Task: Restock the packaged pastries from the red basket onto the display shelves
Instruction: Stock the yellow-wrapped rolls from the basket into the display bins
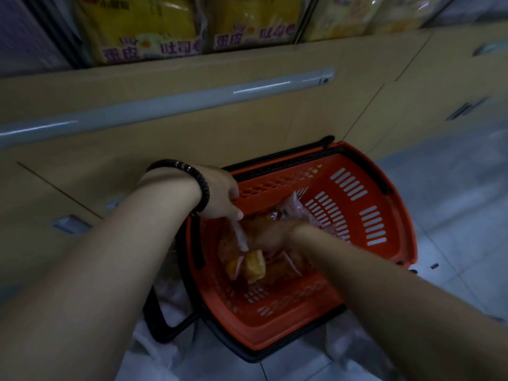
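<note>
One red basket (357, 193) sits on the pale tiled floor (453, 204), pushed up against a tan cabinet (192, 138). Its two black handles are both folded down, one (162, 323) lying out at the near left and the other (277, 156) along the far rim. Inside is a small heap of wrapped pastries. I can make out about three golden ones, but the dim light and blur make an exact count impossible.

Both bare arms reach down into the basket from the near side, with the hands close together but not touching. The left hand (220, 196) wears one dark bead bracelet (199, 182) at the wrist. It hangs over the basket's left rim with its fingers pointing down, pinching the pale wrapper end of one pastry packet (254, 266), which dangles just above the heap. The right hand (275, 235) is lower, down among the other packets (291, 207), and too smeared to tell whether it grips anything.

Above the cabinet, at least two yellow bags of bread (143, 31) stand side by side on the shelf, with more blurred ones to their right
</note>
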### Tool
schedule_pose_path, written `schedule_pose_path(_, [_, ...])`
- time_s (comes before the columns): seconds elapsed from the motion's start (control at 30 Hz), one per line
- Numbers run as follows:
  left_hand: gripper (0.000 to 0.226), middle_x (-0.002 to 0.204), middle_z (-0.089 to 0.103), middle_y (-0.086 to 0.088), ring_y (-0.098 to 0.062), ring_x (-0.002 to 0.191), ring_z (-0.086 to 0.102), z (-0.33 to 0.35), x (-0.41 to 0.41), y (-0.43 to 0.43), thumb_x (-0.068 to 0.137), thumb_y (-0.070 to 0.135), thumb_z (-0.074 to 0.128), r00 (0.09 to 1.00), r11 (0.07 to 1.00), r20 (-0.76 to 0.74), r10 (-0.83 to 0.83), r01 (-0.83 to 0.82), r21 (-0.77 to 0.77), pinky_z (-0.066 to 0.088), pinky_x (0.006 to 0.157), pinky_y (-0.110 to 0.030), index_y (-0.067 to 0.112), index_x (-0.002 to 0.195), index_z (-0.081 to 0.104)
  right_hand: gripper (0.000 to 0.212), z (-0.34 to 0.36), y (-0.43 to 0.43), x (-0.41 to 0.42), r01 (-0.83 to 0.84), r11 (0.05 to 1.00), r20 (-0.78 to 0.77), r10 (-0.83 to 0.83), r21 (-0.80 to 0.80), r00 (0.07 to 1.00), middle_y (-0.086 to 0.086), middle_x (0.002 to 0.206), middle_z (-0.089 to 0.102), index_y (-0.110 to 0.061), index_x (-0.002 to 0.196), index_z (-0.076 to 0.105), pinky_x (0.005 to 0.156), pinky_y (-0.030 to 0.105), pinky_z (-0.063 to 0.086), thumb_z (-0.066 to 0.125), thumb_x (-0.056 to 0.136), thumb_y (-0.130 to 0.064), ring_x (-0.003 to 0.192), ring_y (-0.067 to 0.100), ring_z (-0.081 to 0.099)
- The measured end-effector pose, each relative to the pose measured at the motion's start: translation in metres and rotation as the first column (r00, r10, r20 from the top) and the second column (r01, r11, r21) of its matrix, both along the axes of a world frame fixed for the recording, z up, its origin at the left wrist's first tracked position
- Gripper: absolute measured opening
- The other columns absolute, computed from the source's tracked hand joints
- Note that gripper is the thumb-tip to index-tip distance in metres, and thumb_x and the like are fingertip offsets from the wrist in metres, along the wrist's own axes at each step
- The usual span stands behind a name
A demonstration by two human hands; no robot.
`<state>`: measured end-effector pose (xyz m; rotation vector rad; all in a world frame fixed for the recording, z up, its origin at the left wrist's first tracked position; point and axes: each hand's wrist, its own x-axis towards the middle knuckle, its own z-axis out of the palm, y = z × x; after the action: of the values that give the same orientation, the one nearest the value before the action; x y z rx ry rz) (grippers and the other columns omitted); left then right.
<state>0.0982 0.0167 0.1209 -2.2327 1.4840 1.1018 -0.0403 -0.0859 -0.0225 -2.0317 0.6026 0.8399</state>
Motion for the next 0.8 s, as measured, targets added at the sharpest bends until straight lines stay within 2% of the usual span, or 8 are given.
schedule_pose_path(0.07, [0.073, 0.157, 0.047, 0.004, -0.018, 0.138, 0.051, 0.003, 0.004, 0.002, 0.094, 0.051, 0.071, 0.997, 1.000, -0.069, 0.026, -0.026, 0.006, 0.041, 0.094, -0.022, 0.029, 0.157, 0.041, 0.042, 0.032, -0.025, -0.007, 0.023, 0.995, -0.017, -0.022, 0.095, 1.000, -0.007, 0.133, 0.067, -0.043, 0.130, 0.060, 0.099, 0.044, 0.060, 0.069, 0.092, -0.057, 0.119, 0.019, 0.069])
schedule_pose_path(0.17, [0.095, 0.161, 0.038, 0.011, -0.015, 0.142, 0.043, 0.010, 0.002, 0.002, 0.082, 0.061, 0.078, 0.980, 0.996, -0.189, 0.061, -0.072, -0.048, 0.040, 0.106, -0.027, 0.037, 0.160, 0.028, 0.065, 0.095, -0.057, -0.021, 0.050, 0.982, -0.059, -0.040, 0.183, 0.997, -0.001, 0.142, 0.065, -0.023, 0.143, 0.060, 0.100, 0.030, 0.055, 0.068, 0.093, -0.062, 0.118, 0.014, 0.068])
schedule_pose_path(0.27, [0.080, 0.150, 0.046, 0.020, -0.009, 0.138, 0.045, 0.014, -0.008, 0.001, 0.079, 0.058, 0.083, 0.953, 0.962, -0.301, 0.041, -0.119, -0.244, 0.037, 0.108, -0.026, 0.048, 0.146, 0.042, 0.067, 0.141, -0.076, -0.042, 0.162, 0.932, 0.096, -0.203, 0.324, 0.974, 0.009, 0.138, 0.069, -0.016, 0.142, 0.062, 0.112, 0.053, 0.049, 0.076, 0.088, -0.054, 0.126, 0.033, 0.066])
schedule_pose_path(0.4, [0.075, 0.133, 0.066, 0.021, -0.006, 0.127, 0.061, 0.016, -0.023, -0.002, 0.068, 0.050, 0.092, 0.721, 0.847, -0.685, 0.102, -0.424, -0.320, 0.046, 0.114, -0.039, 0.045, 0.135, 0.058, 0.048, 0.171, -0.072, -0.065, 0.233, 0.884, 0.313, -0.374, 0.406, 0.873, 0.009, 0.123, 0.076, -0.012, 0.133, 0.065, 0.107, 0.051, 0.052, 0.070, 0.092, -0.037, 0.115, 0.030, 0.073])
schedule_pose_path(0.53, [0.088, 0.136, 0.068, 0.014, -0.010, 0.122, 0.067, 0.020, -0.033, -0.008, 0.063, 0.054, 0.096, 0.569, 0.691, -0.810, 0.142, -0.642, -0.330, 0.055, 0.104, -0.037, 0.056, 0.139, 0.054, 0.054, 0.171, -0.053, -0.079, 0.251, 0.768, 0.405, -0.550, 0.589, 0.731, 0.025, 0.139, 0.065, -0.004, 0.142, 0.060, 0.114, 0.058, 0.046, 0.054, 0.104, -0.042, 0.129, 0.044, 0.062])
schedule_pose_path(0.63, [0.082, 0.118, 0.078, 0.004, -0.019, 0.106, 0.076, 0.024, -0.041, -0.009, 0.066, 0.047, 0.096, 0.498, 0.634, -0.844, 0.201, -0.723, -0.275, 0.061, 0.090, -0.041, 0.043, 0.138, 0.059, 0.055, 0.178, -0.053, -0.083, 0.267, 0.685, 0.374, -0.634, 0.678, 0.676, 0.025, 0.142, 0.062, -0.003, 0.144, 0.057, 0.114, 0.054, 0.048, 0.054, 0.104, -0.039, 0.131, 0.042, 0.061])
schedule_pose_path(0.7, [0.074, 0.111, 0.080, 0.003, -0.020, 0.100, 0.078, 0.027, -0.044, -0.008, 0.067, 0.049, 0.095, 0.459, 0.585, -0.853, 0.249, -0.773, -0.245, 0.063, 0.089, -0.043, 0.029, 0.132, 0.066, 0.050, 0.183, -0.057, -0.085, 0.242, 0.616, 0.352, -0.681, 0.749, 0.642, 0.019, 0.139, 0.066, -0.012, 0.148, 0.054, 0.108, 0.051, 0.053, 0.060, 0.102, -0.031, 0.125, 0.037, 0.066])
schedule_pose_path(0.8, [0.073, 0.106, 0.081, 0.001, -0.021, 0.098, 0.078, 0.027, -0.042, -0.007, 0.059, 0.058, 0.093, 0.445, 0.533, -0.846, 0.294, -0.811, -0.242, 0.063, 0.088, -0.043, 0.024, 0.119, 0.071, 0.052, 0.187, -0.064, -0.086, 0.367, 0.497, 0.287, -0.820, 0.787, 0.495, 0.016, 0.112, 0.077, -0.017, 0.149, 0.053, 0.072, 0.035, 0.064, 0.059, 0.100, -0.001, 0.089, 0.027, 0.078])
